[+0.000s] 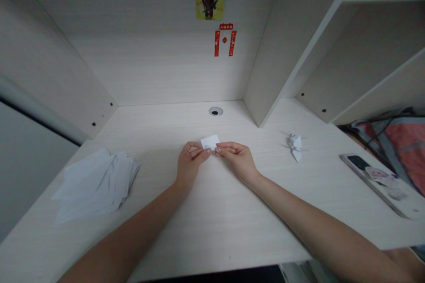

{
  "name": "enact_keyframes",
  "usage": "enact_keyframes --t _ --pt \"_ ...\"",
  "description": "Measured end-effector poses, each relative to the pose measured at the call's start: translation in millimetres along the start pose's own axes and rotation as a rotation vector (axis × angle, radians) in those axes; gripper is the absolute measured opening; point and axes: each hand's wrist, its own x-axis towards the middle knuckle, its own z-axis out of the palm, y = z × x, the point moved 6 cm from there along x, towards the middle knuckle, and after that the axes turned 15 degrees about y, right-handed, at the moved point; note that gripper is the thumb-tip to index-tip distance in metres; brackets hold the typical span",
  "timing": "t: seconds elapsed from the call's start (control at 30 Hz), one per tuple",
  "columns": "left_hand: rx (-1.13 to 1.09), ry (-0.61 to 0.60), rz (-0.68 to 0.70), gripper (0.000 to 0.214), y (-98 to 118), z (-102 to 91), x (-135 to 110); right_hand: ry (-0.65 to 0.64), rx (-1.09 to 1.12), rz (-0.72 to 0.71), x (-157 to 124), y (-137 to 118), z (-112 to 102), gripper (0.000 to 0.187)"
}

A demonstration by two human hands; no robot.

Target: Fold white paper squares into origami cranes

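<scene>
A small folded piece of white paper (210,141) is held just above the pale wooden desk (212,212), near its middle. My left hand (190,161) pinches the paper's left lower edge with curled fingers. My right hand (236,157) pinches the right lower edge, fingertips almost meeting those of the left. Both forearms reach in from the near edge of the desk.
A loose stack of white paper sheets (96,183) lies at the left. A folded white paper crane (295,145) rests to the right. A phone (378,177) lies at the right edge. A cable hole (215,111) sits at the back, shelf panels (265,75) rise on the right.
</scene>
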Motion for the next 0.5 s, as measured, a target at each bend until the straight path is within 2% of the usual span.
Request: enact_keyframes --t 0.37,0.5 --pt "0.027 0.028 0.068 0.031 1.0 -2.4 1.8 -0.025 -0.02 -0.023 -3.2 2.1 3.0 0.026" --pt "0.017 0.042 0.046 0.032 1.3 -1.8 1.4 -0.032 -0.028 -0.023 -2.2 3.3 1.9 0.027"
